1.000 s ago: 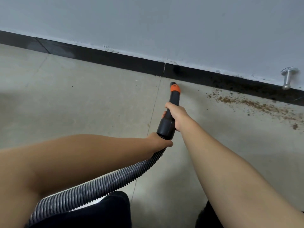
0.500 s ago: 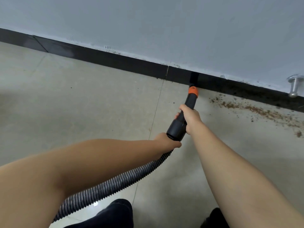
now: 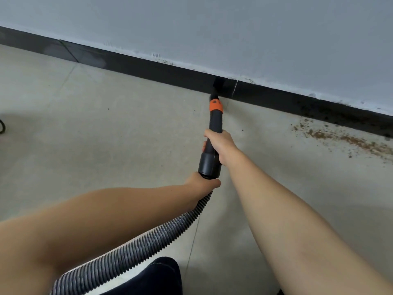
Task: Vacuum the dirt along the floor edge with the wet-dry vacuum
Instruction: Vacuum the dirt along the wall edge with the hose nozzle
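A black vacuum nozzle with an orange collar points away from me, its tip against the black baseboard. My right hand is wrapped around the middle of the nozzle. My left hand grips the ribbed grey hose just behind the nozzle's wide end. A strip of brown dirt lies on the floor along the baseboard, well to the right of the tip.
Grey tiled floor meets a pale grey wall. Dark specks cling to the baseboard at the right. A bit of black cable shows at the left edge. My dark-trousered knee is at the bottom.
The view has swung left, so the dirt now sits further right. The nozzle tip has pushed forward and now touches the baseboard. The metal doorstop has left the view.
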The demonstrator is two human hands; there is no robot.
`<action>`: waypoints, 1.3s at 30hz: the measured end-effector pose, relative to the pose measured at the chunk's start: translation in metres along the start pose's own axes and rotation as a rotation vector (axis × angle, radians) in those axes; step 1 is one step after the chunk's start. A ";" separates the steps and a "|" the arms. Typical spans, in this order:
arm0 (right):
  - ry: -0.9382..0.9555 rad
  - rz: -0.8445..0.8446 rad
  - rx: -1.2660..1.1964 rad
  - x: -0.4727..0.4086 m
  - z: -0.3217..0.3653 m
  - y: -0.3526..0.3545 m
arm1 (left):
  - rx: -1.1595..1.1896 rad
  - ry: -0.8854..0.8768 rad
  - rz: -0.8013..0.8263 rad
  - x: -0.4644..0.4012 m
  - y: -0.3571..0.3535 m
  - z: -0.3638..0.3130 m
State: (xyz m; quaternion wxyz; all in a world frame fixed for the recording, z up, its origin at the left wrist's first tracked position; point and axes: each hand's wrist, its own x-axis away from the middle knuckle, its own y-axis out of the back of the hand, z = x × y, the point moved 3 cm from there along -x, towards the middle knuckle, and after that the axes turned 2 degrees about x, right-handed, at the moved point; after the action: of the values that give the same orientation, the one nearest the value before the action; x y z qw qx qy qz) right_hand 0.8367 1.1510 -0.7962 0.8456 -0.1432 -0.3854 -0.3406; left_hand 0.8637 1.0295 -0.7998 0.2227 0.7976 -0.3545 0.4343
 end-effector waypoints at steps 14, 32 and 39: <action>-0.057 -0.235 -0.036 0.073 -0.075 0.092 | -0.198 0.125 0.230 0.048 -0.078 0.066; -0.099 -0.403 -0.302 0.086 -0.077 0.208 | -0.375 0.057 0.306 0.051 -0.172 0.031; -0.098 -0.238 -0.208 0.079 -0.063 0.232 | -0.321 0.034 0.211 0.056 -0.204 0.024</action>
State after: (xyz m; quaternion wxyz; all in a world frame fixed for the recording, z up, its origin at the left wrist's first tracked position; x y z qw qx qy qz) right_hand 1.0675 1.2511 -0.7741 0.7602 -0.1996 -0.4029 -0.4689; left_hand 1.0519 1.1252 -0.7748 0.3064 0.7027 -0.4971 0.4065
